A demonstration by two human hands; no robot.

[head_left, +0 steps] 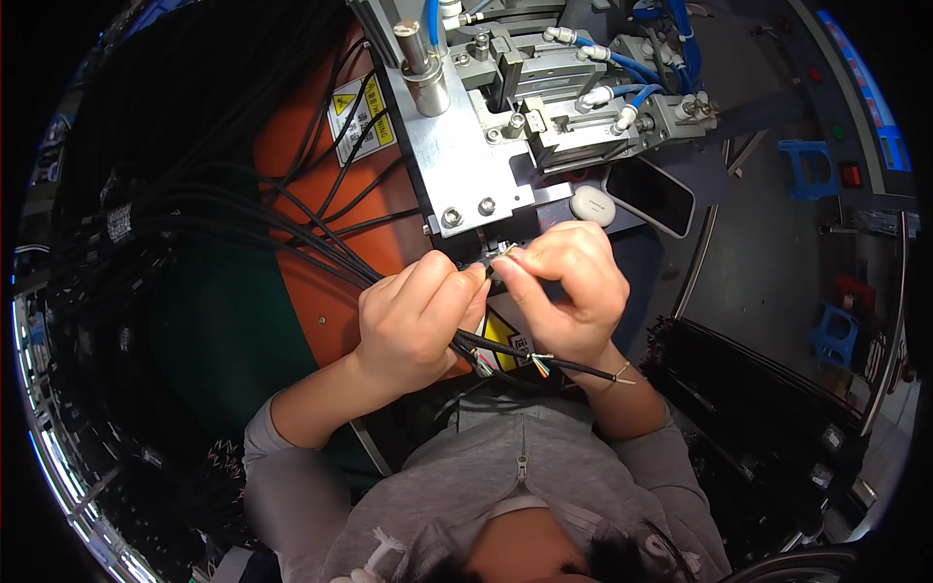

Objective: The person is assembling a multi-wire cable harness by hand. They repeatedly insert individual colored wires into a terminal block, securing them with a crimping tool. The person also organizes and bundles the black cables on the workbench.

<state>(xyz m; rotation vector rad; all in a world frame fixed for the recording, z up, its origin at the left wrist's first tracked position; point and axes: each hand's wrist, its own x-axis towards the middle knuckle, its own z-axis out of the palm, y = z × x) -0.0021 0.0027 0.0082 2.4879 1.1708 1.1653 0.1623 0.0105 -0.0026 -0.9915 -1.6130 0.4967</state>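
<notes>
My left hand (pixel 413 316) is closed, with several black cables (pixel 505 346) running from the left beneath it and out past its palm. Their stripped ends fan out into thin coloured wires (pixel 540 366) below my right hand. My right hand (pixel 573 287) pinches thumb against forefinger on a thin wire end (pixel 507 253). Both sets of fingertips meet just in front of a metal fixture (pixel 452 165), beside a small metal part at its front edge. What lies between the fingertips is small and mostly hidden.
Pneumatic clamps with blue hoses (pixel 637 92) sit on the fixture. To its right lie a white oval case (pixel 592 206) and a phone (pixel 656 194). A large bundle of black cables (pixel 121 219) covers the left. Warning labels (pixel 362 117) mark the orange surface (pixel 301 282).
</notes>
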